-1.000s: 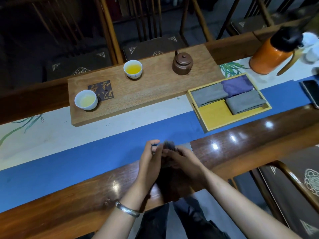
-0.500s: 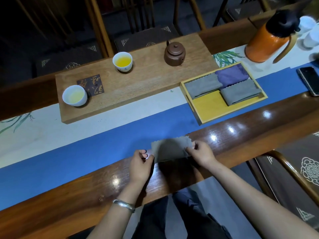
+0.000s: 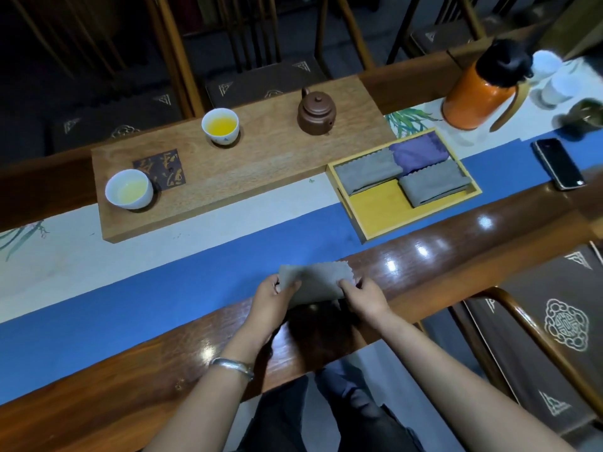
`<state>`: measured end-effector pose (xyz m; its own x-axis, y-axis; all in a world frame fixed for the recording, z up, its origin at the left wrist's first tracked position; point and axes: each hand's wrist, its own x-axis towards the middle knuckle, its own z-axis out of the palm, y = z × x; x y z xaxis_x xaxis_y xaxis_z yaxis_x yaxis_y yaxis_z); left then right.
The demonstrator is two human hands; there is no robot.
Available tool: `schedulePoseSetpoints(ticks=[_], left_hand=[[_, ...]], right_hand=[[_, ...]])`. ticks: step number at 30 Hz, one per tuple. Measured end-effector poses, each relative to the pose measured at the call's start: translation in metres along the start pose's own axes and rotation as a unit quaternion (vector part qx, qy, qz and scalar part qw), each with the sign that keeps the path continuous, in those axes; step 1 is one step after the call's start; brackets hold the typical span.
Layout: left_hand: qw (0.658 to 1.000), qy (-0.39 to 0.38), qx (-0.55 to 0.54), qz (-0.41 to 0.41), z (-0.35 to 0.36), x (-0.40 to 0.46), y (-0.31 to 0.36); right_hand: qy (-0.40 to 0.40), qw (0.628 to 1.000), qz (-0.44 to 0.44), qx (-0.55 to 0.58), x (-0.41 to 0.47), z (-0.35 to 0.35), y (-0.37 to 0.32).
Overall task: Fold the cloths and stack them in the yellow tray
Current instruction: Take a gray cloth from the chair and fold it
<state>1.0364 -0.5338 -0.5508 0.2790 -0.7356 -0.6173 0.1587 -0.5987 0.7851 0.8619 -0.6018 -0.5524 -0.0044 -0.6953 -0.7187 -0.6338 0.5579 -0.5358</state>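
A grey cloth [image 3: 315, 283] is being held at the table's near edge, pinched at one end by the left hand [image 3: 272, 296] and at the other by the right hand [image 3: 362, 296]. The yellow tray [image 3: 375, 212] is lying beyond it, nearer the right hand.

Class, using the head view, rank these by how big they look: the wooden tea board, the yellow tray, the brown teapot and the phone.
1. wooden tea board
2. yellow tray
3. and 4. brown teapot and phone: too close to rank.
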Motion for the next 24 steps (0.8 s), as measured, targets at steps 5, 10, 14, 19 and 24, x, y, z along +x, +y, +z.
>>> schedulePoseSetpoints(ticks=[5, 10, 14, 19, 24], left_hand=[[0.997, -0.041, -0.065, 0.009, -0.006, -0.01, 0.031], [0.996, -0.08, -0.016, 0.033, -0.002, 0.002, 0.069], [0.994, -0.08, 0.05, 0.057, 0.017, 0.017, 0.103], [0.994, -0.03, 0.077, 0.072, 0.057, 0.032, 0.126], [0.996, 0.048, 0.05, 0.047, 0.093, 0.053, 0.136]], right_hand=[[-0.218, 0.931, 0.15, 0.254, -0.018, -0.034, -0.014], [-0.128, 0.932, 0.044, 0.335, -0.016, -0.065, -0.031], [-0.024, 0.962, -0.038, 0.268, -0.012, -0.095, -0.051], [0.025, 0.974, -0.104, 0.202, 0.002, -0.137, -0.073], [0.029, 0.984, -0.133, 0.119, 0.042, -0.173, -0.086]])
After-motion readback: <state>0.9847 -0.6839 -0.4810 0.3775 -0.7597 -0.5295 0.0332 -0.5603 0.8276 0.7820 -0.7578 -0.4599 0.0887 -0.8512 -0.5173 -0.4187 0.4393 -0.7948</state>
